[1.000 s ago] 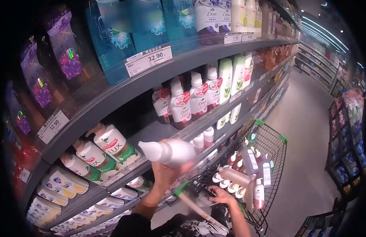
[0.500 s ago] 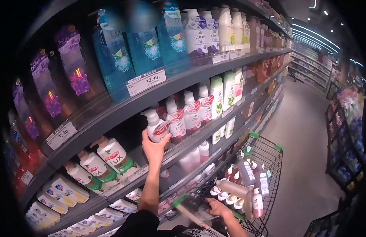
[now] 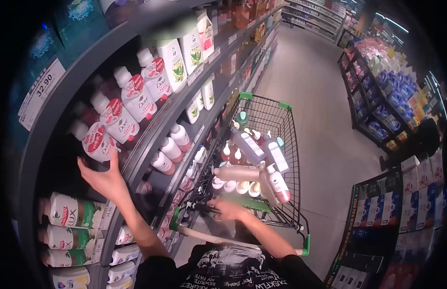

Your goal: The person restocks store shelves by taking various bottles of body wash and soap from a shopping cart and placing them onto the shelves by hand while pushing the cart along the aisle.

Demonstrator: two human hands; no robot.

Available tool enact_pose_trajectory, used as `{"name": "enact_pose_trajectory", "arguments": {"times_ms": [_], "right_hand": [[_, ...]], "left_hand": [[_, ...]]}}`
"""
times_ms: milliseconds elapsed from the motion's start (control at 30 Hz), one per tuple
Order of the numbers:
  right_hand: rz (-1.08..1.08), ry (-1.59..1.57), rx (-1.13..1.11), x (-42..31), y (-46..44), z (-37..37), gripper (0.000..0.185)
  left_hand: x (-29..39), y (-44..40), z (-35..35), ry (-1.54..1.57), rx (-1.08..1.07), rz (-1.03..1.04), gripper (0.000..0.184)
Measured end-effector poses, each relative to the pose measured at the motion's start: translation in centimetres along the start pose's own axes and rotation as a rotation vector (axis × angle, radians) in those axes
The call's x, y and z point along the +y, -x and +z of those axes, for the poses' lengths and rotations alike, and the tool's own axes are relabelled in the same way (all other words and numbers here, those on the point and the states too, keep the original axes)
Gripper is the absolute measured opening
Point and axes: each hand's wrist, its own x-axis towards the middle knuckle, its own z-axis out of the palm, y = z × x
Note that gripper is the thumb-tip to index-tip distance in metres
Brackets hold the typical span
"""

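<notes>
At the left shelf, my left hand [image 3: 102,176] has its thumb and fingers spread just below a white Dove bottle [image 3: 99,142] with a red label. That bottle stands at the near end of a row of similar Dove bottles [image 3: 136,96]. My right hand [image 3: 226,209] is over the near end of the shopping cart [image 3: 295,168], close to its handle; its fingers are blurred, and what they hold is unclear. Several bottles lie or stand in the cart, among them a white pump bottle [image 3: 278,184] and a beige one [image 3: 235,172].
White and green LUX bottles [image 3: 74,212] stand on the shelf below my left hand. A price tag [image 3: 41,92] is on the upper shelf edge. The aisle floor [image 3: 305,72] runs ahead, with display racks [image 3: 377,96] and boxed goods [image 3: 382,207] on the right.
My left hand has let go of the Dove bottle, which now stands at the near end of the row. The view has turned right and down, bringing the cart nearer the centre.
</notes>
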Motion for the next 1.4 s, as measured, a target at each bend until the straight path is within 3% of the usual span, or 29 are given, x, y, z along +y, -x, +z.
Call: {"name": "enact_pose_trajectory", "arguments": {"times_ms": [67,100,133,167,200,233,300,333,367,467,567,600,700,733,833,867,933,967,1033,1067,1100,1267,1367,1400], "right_hand": [[-0.003,-0.115,0.039,-1.0,1.3,-2.5,0.071],[-0.08,-0.154,0.18,0.7,1.4,-2.4,0.07],[-0.045,-0.246,0.273,2.2,1.8,-3.1,0.068],[0.029,-0.321,0.362,3.7,2.3,-3.9,0.068],[0.139,-0.229,0.487,3.3,3.6,-5.7,0.067],[0.243,-0.183,0.622,7.4,3.6,-5.1,0.065],[0.402,0.039,0.825,12.0,5.4,-5.4,0.069],[0.506,0.25,0.773,14.9,6.8,-5.1,0.081],[0.653,0.259,0.766,18.7,8.0,-3.8,0.089],[0.912,0.138,0.731,25.6,11.1,0.5,0.08],[0.916,0.251,0.719,24.8,11.0,0.6,0.079],[1.049,0.144,0.543,23.8,11.0,-0.7,0.081],[0.848,-0.278,0.535,22.7,10.2,-2.0,0.078],[0.328,-0.903,0.673,21.0,11.0,-1.6,0.074],[0.44,-0.812,0.704,16.5,8.5,-2.1,0.059],[0.359,-0.855,0.64,12.8,7.9,-3.2,0.062],[0.224,-0.936,0.5,4.6,7.5,-6.0,0.072],[0.043,-0.864,0.494,4.9,6.2,-5.0,0.077],[-0.086,-0.707,0.451,0.4,4.8,-5.2,0.081],[-0.183,-0.605,0.451,-2.5,4.2,-5.6,0.083],[-0.258,-0.462,0.513,-3.9,3.7,-5.3,0.084],[-0.375,-0.249,0.614,-7.1,0.9,-3.7,0.076],[-0.184,-0.289,0.6,-5.8,1.6,-2.2,0.065],[-0.158,-0.204,0.623,-4.4,1.9,-1.2,0.06]], "left_hand": [[2.4,3.8,-1.2,0.098,0.029,0.031,0.06],[2.5,6.6,-1.3,0.295,-0.036,0.11,0.054],[2.0,9.4,-1.4,0.326,-0.183,0.255,0.041],[1.2,11.9,-1.4,0.365,-0.482,0.277,0.034],[1.4,14.6,-1.0,0.452,-0.733,0.186,0.03],[0.2,17.0,-0.2,0.447,-0.865,0.286,0.026],[-3.7,22.3,-0.2,0.417,-1.124,0.185,0.015],[-5.4,24.0,0.1,0.349,-1.229,0.234,0.015],[-6.4,24.8,0.1,0.278,-1.335,0.284,0.015],[-4.0,23.5,0.4,0.329,-1.267,0.083,0.019],[-6.0,24.5,1.0,0.227,-1.363,0.114,0.023],[-6.1,24.7,0.7,0.25,-1.362,0.082,0.023],[-5.1,23.9,0.7,0.265,-1.378,0.056,0.023],[-5.2,24.1,0.7,0.317,-1.35,0.054,0.025],[-4.5,24.3,0.5,0.429,-1.332,0.041,0.029],[-4.0,24.2,0.3,0.456,-1.336,0.036,0.031],[-2.6,24.2,0.0,0.548,-1.382,-0.038,0.054],[-1.8,24.0,-0.1,0.599,-1.419,-0.098,0.066],[0.8,23.3,-1.0,0.811,-1.364,-0.351,0.082],[0.4,24.5,-0.8,0.871,-1.22,-0.287,0.082],[0.5,24.4,-1.0,0.818,-1.145,-0.438,0.075],[0.5,20.2,-3.2,0.886,-0.918,-0.652,0.065],[-2.7,18.9,-3.1,0.606,-0.879,-0.355,0.066],[-2.6,17.3,-3.7,0.702,-0.892,-0.541,0.067]]}}
